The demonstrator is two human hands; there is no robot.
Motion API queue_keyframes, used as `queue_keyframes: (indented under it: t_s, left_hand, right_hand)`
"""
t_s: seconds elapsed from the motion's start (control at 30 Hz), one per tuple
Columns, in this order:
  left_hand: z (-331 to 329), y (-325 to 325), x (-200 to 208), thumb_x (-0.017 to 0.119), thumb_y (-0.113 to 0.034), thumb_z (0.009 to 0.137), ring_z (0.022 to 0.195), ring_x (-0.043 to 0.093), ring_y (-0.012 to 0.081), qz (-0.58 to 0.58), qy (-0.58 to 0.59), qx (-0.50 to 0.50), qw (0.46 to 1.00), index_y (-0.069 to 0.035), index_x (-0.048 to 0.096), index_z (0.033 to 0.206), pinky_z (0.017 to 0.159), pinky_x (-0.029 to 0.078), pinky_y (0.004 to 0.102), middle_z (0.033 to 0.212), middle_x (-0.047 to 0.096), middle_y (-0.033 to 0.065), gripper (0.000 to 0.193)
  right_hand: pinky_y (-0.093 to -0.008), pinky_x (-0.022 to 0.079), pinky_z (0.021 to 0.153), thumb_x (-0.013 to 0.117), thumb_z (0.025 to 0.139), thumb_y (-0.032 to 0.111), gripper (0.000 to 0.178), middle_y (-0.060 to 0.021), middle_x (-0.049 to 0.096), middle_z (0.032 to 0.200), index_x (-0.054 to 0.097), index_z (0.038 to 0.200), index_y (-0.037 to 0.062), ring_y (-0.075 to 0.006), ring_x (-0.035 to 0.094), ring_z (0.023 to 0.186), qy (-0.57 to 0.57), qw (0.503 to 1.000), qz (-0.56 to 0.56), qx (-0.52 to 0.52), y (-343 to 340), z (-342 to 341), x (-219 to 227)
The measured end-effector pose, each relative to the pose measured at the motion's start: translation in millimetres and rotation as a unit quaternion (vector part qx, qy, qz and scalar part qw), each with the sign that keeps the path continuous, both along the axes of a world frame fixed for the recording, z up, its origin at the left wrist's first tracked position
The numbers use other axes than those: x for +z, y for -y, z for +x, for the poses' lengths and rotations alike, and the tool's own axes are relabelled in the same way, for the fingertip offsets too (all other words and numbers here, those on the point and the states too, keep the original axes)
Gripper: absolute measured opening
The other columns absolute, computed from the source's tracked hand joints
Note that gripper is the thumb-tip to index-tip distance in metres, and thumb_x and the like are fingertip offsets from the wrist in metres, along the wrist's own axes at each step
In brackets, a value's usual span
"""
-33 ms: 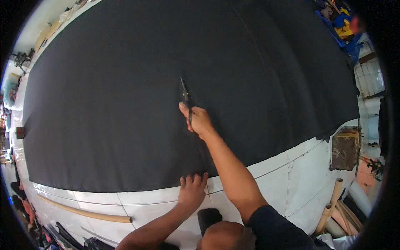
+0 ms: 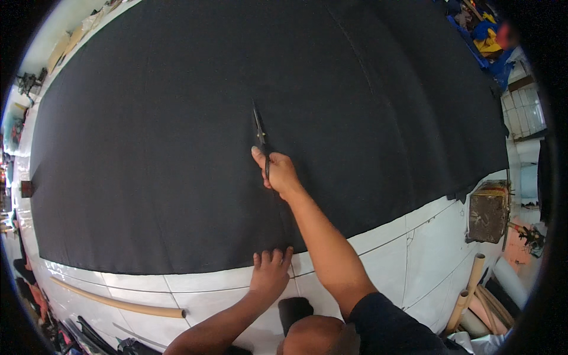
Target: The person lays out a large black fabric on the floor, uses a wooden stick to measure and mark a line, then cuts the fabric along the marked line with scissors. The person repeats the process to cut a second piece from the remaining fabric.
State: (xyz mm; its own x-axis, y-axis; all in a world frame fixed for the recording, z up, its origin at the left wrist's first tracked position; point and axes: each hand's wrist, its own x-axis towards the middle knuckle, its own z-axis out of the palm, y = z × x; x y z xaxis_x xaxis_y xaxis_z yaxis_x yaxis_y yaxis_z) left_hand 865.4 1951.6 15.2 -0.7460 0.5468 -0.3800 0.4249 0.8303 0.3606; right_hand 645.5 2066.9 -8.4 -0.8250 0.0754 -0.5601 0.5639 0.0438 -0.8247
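Observation:
A wide sheet of black cloth lies spread over a white tiled surface. My right hand reaches to about the middle of the cloth, closed round the handles of dark scissors. Their blades point away from me, the tips at the cloth and hard to make out against it. A faint line in the cloth runs from below my right hand toward the near edge. At that edge my left hand lies with its fingers stretched over the border of the cloth, its palm above the tiles.
A long cardboard tube rests on the white tiles at the near left. More tubes stand at the lower right, close to a worn box-like block. A small dark block sits by the cloth's left edge. Coloured cloths are heaped far right.
My right hand and the scissors have moved slightly forward and left over the cloth. The left hand stays at the near edge.

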Motion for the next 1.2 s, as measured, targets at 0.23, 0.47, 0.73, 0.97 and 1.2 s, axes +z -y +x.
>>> queue_keyframes:
  t_s: [0.23,0.47,0.73,0.97,1.2]
  left_hand:
    - [-9,1,3,0.067,-0.018,0.081,0.114,0.052,0.0428,-0.005,0.012,0.017,1.000,-0.011,0.048,0.143,0.103,0.042,0.0643,0.122,0.052,0.0200,0.065]
    - [-11,1,2,0.064,-0.019,0.083,0.112,0.053,0.0421,0.016,0.003,0.013,1.000,-0.012,0.048,0.143,0.101,0.044,0.0637,0.120,0.052,0.0197,0.062]
    - [-13,3,3,0.063,-0.020,0.084,0.110,0.053,0.0419,0.000,0.011,0.010,1.000,-0.012,0.049,0.143,0.101,0.043,0.0632,0.120,0.052,0.0195,0.061]
    - [-11,3,4,0.066,-0.023,0.085,0.111,0.053,0.0377,-0.009,0.010,-0.011,1.000,-0.012,0.043,0.149,0.100,0.042,0.0618,0.120,0.051,0.0169,0.069]
    - [-24,7,9,0.067,-0.030,0.086,0.110,0.054,0.0375,0.011,0.074,0.005,0.997,-0.013,0.042,0.149,0.097,0.045,0.0607,0.119,0.052,0.0171,0.070]
  right_hand:
    - [-0.0255,0.040,0.042,0.070,0.088,0.059,0.057,-0.0007,0.049,0.057,0.050,0.067,0.0101,-0.0103,0.047,0.044,-0.033,0.999,-0.014,-0.007,7,-16,-11]
    - [-0.0316,0.042,0.043,0.066,0.089,0.062,0.060,-0.0050,0.055,0.059,0.055,0.069,0.0073,-0.0149,0.053,0.046,-0.025,0.999,-0.015,0.015,7,-113,1]
    - [-0.0289,0.040,0.041,0.070,0.087,0.059,0.058,-0.0028,0.051,0.056,0.053,0.066,0.0080,-0.0136,0.050,0.045,-0.058,0.998,-0.024,-0.003,16,-127,-12]
    - [-0.0270,0.040,0.044,0.073,0.087,0.054,0.054,-0.0031,0.050,0.058,0.054,0.067,0.0080,-0.0131,0.050,0.047,-0.036,0.999,-0.028,-0.017,15,-209,2]
    - [-0.0286,0.043,0.045,0.071,0.090,0.051,0.054,-0.0052,0.056,0.061,0.059,0.070,0.0029,-0.0131,0.053,0.049,-0.054,0.998,0.031,0.011,20,-215,-9]
